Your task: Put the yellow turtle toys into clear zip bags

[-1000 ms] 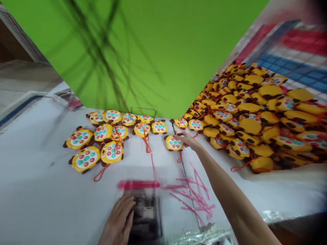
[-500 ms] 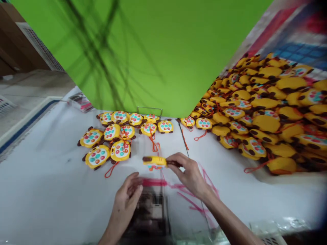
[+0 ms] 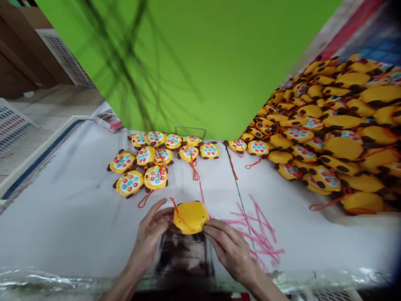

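Note:
A yellow animal-shaped game toy (image 3: 196,213) is held between my two hands, its plain yellow back facing up and an orange cord lying across its left part. My right hand (image 3: 230,248) pinches the toy's right edge between thumb and fingers. At the left end, my left hand (image 3: 150,232) has its thumb and fingers closed about the brown foot part. Beneath the toy lies a dark rectangular panel (image 3: 184,255), partly hidden. Beyond my hands, several like toys (image 3: 129,183) lie with coloured buttons up, some trailing orange cords.
A large heap of the yellow toys (image 3: 341,146) fills the right side. A green board (image 3: 200,67) stands over the far table edge. Pink marks (image 3: 261,234) streak the white tabletop (image 3: 78,209). A small clear packet (image 3: 109,121) lies far left, near white plastic baskets (image 3: 14,125).
The toy has been turned from edge-on to back up and brought nearer to me. My left hand has closed in on its left end; the camera view has shifted slightly.

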The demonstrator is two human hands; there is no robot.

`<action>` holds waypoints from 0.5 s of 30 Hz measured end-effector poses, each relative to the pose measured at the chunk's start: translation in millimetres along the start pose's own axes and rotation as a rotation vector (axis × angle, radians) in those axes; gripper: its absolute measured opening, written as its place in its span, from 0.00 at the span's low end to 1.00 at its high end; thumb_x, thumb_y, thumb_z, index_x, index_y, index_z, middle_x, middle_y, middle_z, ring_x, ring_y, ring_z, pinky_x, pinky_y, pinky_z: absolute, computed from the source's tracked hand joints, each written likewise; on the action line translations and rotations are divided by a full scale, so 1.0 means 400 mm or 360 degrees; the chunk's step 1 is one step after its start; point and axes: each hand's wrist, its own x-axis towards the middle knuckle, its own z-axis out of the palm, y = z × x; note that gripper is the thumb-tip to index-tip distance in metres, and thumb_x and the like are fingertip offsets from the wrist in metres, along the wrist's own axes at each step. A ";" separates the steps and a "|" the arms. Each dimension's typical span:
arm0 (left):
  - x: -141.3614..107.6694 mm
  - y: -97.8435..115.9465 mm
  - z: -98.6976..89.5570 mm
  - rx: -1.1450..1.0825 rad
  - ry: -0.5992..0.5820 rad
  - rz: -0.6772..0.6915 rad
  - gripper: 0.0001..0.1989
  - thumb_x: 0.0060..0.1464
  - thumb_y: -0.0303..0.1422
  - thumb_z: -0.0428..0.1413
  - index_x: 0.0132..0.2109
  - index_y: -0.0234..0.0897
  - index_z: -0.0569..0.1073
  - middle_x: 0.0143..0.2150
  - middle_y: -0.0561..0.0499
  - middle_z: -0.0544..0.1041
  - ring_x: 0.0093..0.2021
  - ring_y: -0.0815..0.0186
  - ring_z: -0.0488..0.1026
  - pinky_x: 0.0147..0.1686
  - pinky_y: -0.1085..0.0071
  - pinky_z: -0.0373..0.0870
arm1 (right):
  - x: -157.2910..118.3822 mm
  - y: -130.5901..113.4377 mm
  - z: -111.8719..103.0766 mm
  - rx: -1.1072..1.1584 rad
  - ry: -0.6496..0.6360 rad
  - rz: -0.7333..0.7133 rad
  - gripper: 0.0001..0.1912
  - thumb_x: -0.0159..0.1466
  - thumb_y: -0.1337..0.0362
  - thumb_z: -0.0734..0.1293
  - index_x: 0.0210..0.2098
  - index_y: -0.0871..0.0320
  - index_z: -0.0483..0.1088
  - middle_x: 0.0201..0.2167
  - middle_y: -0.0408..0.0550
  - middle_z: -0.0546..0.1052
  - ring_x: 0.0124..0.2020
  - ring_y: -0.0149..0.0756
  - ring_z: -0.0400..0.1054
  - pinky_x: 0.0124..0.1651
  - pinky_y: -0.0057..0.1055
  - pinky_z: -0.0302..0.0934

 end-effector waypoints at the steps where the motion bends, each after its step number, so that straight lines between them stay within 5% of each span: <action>1: 0.003 0.017 0.001 -0.0115 -0.0024 -0.0019 0.32 0.46 0.35 0.59 0.58 0.36 0.60 0.48 0.41 0.75 0.48 0.56 0.72 0.45 0.62 0.68 | -0.003 -0.005 0.004 0.0011 -0.0023 -0.0003 0.18 0.63 0.73 0.59 0.51 0.52 0.65 0.41 0.49 0.76 0.41 0.35 0.72 0.43 0.28 0.69; 6: 0.029 0.053 -0.011 -0.0087 -0.0083 -0.0006 0.26 0.48 0.36 0.57 0.54 0.34 0.65 0.45 0.40 0.76 0.47 0.55 0.72 0.46 0.61 0.66 | -0.018 -0.027 0.024 0.0199 -0.0064 0.0161 0.13 0.63 0.70 0.60 0.47 0.53 0.65 0.38 0.49 0.75 0.39 0.35 0.72 0.41 0.28 0.69; 11: 0.024 -0.009 -0.047 0.0840 0.0252 0.0328 0.10 0.54 0.37 0.51 0.37 0.35 0.71 0.32 0.49 0.76 0.35 0.62 0.73 0.38 0.66 0.69 | 0.020 -0.011 0.023 0.0461 0.0017 0.0758 0.05 0.63 0.66 0.61 0.39 0.55 0.65 0.29 0.45 0.75 0.29 0.32 0.72 0.32 0.26 0.67; 15: -0.013 -0.093 -0.025 0.1471 -0.0051 0.0848 0.09 0.56 0.32 0.48 0.33 0.37 0.71 0.34 0.47 0.75 0.37 0.62 0.72 0.39 0.65 0.70 | 0.087 0.056 0.065 0.0706 0.0045 0.1039 0.07 0.64 0.60 0.59 0.36 0.58 0.63 0.26 0.45 0.73 0.28 0.33 0.71 0.31 0.28 0.67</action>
